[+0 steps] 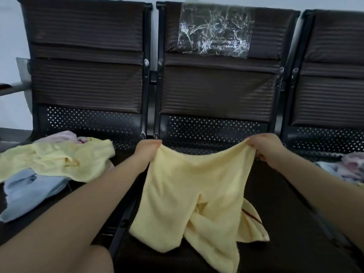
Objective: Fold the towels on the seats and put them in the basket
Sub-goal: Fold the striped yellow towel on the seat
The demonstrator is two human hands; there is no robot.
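Nearest the camera, the lower edge of a yellow towel [189, 194] trails crumpled onto the middle seat [275, 223], one bottom corner turned up to show a dark stripe. The towel hangs from its top edge, which sags in a shallow curve between the two hands. The left hand [146, 149] pinches the top corner on the left side of the towel, fingers curled tight round the cloth; the right hand [265, 148] grips the opposite top corner the same way. Both hold it up above the middle seat, in front of the perforated backrest [212, 131].

This looks like the opening of a fold: the towel is lifted and stretched by its top corners but not yet doubled. The next move likely calls for shaking or pulling the cloth flat so the bunched lower edge hangs straight, then bringing the two corners together, or laying it on the seat to fold it over.

Left of the held towel, on the neighbouring seat, lies an unfolded heap [49, 164] of yellow, pale blue and pink cloth. Right of it, at the picture's edge, is a further pile of pale cloths [346, 168]; whether these sit in a basket I cannot tell, and no basket shows plainly. Farther back, crinkled clear plastic [214, 30] clings to the upper backrest.
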